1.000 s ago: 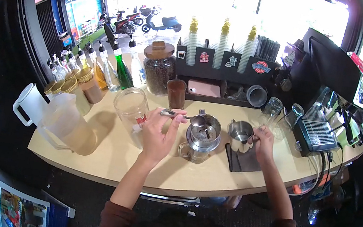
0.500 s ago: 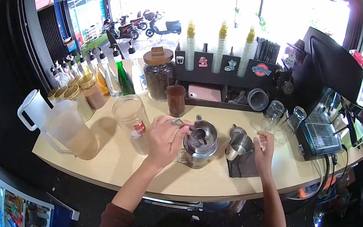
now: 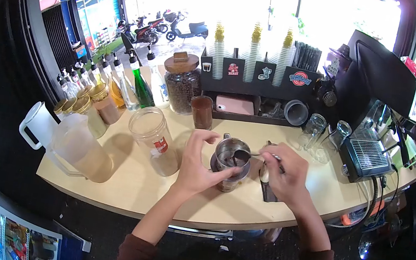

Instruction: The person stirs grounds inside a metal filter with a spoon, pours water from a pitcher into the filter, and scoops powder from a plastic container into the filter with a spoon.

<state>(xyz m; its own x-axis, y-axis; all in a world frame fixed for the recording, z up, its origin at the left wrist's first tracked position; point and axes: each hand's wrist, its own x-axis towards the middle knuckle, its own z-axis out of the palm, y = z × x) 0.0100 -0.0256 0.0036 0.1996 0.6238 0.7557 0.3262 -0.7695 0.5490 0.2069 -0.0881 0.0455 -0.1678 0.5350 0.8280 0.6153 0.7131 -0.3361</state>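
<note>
A metal drip filter (image 3: 225,148) stands on a glass mug (image 3: 226,187), with something dark inside it. My right hand (image 3: 289,176) grips a spoon (image 3: 253,154), whose bowl is at the filter's mouth. To the left of the filter, my left hand (image 3: 198,163) is open, holding nothing. Its thumb stretches across the filter's front and its fingers curve apart; whether they touch the metal I cannot tell. Behind my right hand, a small metal jug (image 3: 264,175) is mostly hidden, by a dark mat (image 3: 268,193).
A wide clear jar (image 3: 151,128) stands left of my left hand, with a brown-filled glass (image 3: 201,113) behind. Farther left are plastic pitchers (image 3: 83,149). Upturned glasses (image 3: 315,126) and a machine with a drip tray (image 3: 366,157) stand right. A black cup organizer (image 3: 249,101) lines the back.
The spoon has passed from my left hand to my right. My right hand has moved left to the filter, and my left hand has opened beside it.
</note>
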